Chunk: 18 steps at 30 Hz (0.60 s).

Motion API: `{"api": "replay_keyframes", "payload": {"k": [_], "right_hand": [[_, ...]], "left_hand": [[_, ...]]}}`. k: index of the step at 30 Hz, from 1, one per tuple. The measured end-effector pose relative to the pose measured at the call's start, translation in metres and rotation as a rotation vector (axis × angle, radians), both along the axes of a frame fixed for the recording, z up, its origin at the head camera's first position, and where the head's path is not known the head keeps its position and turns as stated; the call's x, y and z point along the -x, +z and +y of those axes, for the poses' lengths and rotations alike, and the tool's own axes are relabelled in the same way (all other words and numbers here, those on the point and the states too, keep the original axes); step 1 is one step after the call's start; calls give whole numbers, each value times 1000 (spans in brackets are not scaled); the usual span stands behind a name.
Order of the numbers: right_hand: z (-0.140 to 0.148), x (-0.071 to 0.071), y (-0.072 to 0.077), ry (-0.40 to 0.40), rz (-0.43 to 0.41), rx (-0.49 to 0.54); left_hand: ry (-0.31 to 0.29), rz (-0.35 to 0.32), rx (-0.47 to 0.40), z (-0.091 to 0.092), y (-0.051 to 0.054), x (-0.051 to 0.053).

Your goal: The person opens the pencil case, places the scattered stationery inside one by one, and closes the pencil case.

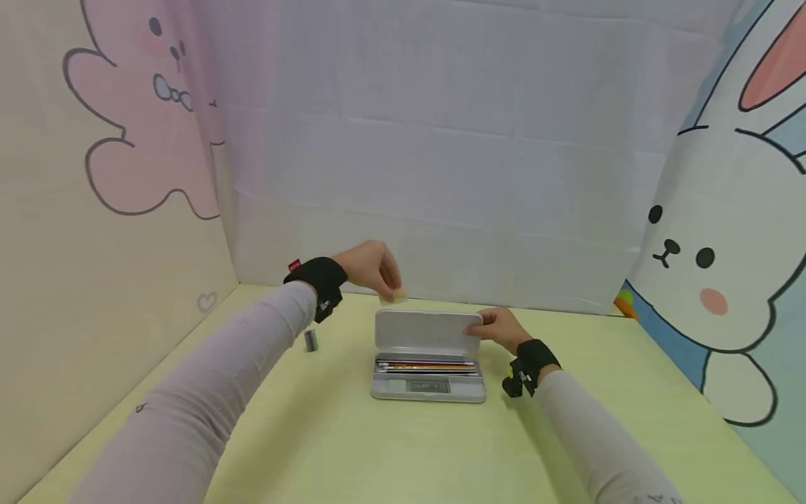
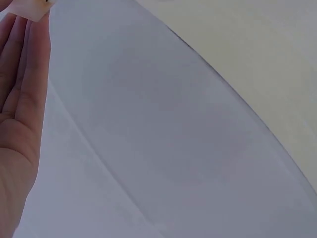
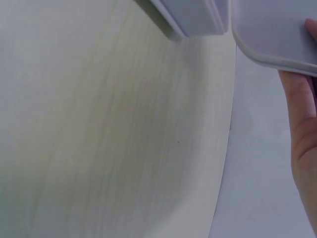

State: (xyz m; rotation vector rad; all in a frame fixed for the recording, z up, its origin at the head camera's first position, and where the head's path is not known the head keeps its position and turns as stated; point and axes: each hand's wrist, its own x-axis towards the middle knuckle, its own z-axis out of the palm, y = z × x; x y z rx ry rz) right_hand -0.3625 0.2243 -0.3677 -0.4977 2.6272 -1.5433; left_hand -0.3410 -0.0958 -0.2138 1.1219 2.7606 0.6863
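Observation:
A pale grey pencil case lies on the table with its lid raised. Several pencils lie lengthwise inside it. My right hand grips the lid's right edge, thumb on the inner face; in the right wrist view the lid shows at the top right. Above and behind the case's left side, my left hand pinches a small pale block, which looks like an eraser. That block is cut off by the top of the left wrist view.
On the yellow-green table, a small dark grey-purple block stands left of the case, near the left forearm. A white cloth wall closes off the back. Printed panels with a pink figure and a rabbit flank the sides.

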Motion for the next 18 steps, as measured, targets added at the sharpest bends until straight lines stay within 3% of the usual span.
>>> {"api": "replay_keyframes", "payload": {"k": [5, 12, 18], "right_hand": [[-5, 1, 0, -1, -5, 9], [-3, 2, 0, 13, -18, 17], [0, -1, 1, 22, -3, 15]], "left_hand": [[-88, -19, 20, 47, -10, -8], [-165, -23, 68, 93, -31, -14], [-165, -47, 81, 120, -56, -13]]}}
